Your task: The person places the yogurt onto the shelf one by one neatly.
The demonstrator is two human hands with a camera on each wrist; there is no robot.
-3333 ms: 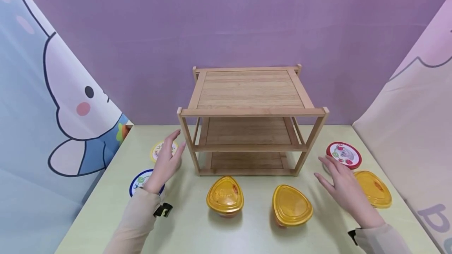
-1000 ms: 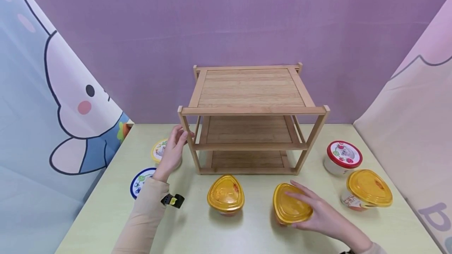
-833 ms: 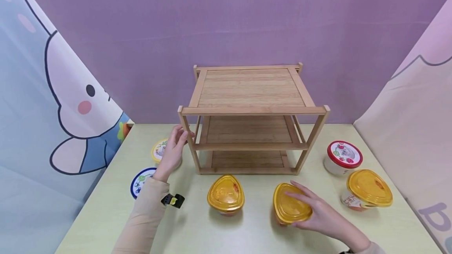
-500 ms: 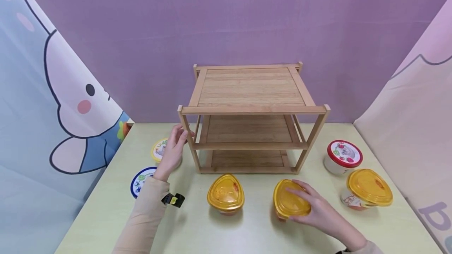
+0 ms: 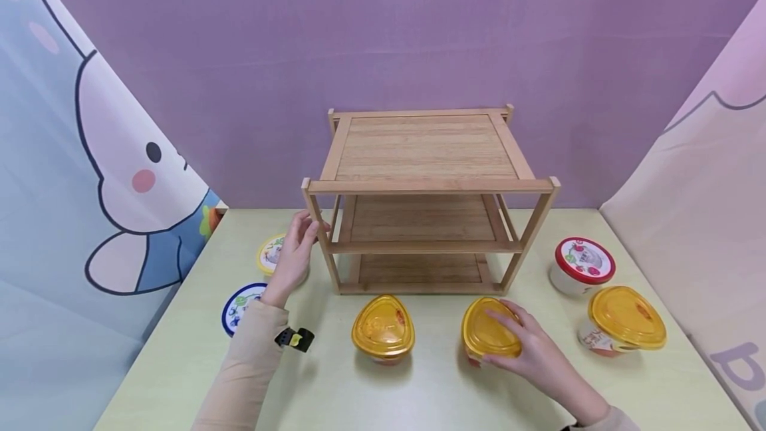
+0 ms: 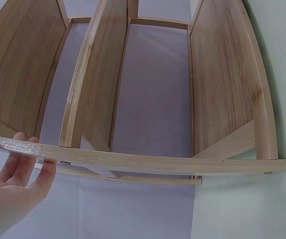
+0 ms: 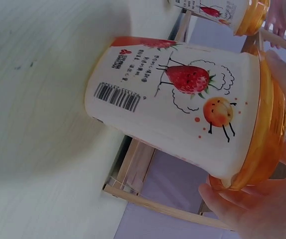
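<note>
Shelving [image 5: 427, 148] of pale wood is standing at the back of a light green table [image 5: 445, 398], as a person's left hand [image 5: 293, 255] is gripping its left front post, fingers curling round the wood and thumb pressing close. The right hand [image 5: 535, 351] is pinching the amber lid of a strawberry-printed cup [image 5: 491, 328] between thumb and fingers, the cup sitting just in front of the shelving's right front corner; whether its base is touching the table, the views are not showing clearly. The right wrist camera is catching its barcode, a smiling strawberry and a round orange fruit. A second amber-lidded cup [image 5: 383, 331] is standing beside it to the left, before the bottom tier and partly in the way of a straight approach from the front. Farther right, a third amber-lidded cup [image 5: 625, 321] is standing near a red-lidded tub [image 5: 583, 265]. Across the table, the left hand and forearm are partly hiding a yellow-rimmed tub [image 5: 272, 255] and a blue-rimmed tub [image 5: 239, 308], a black band [image 5: 294, 339] showing at the wrist. Behind, a purple backdrop [image 5: 419, 32] is hanging, with a cartoon-printed cloth [image 5: 114, 151] lining the left side.
</note>
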